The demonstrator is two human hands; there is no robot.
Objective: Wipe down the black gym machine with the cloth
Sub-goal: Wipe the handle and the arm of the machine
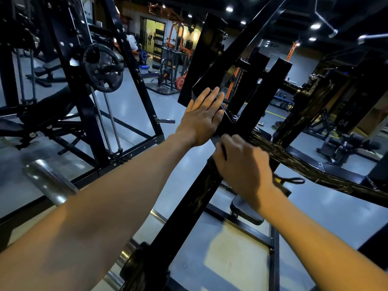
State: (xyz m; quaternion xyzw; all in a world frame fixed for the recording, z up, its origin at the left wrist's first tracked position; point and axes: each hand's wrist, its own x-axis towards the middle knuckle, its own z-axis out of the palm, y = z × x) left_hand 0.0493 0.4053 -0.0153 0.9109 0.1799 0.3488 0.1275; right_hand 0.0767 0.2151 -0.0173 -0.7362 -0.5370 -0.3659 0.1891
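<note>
The black gym machine fills the middle of the view, with a slanted black beam rising from the lower middle to a flat black plate above. My left hand lies flat on the lower edge of that plate, fingers straight. Just below it, my right hand curls over the beam and grips a dark cloth. Only a small grey-black corner of the cloth shows past my fingers; the rest is hidden under the hand.
A black rack with a weight plate stands at the left. A chrome bar runs along the lower left. A small padded seat sits under my right wrist. Benches and more machines stand at the right on grey floor.
</note>
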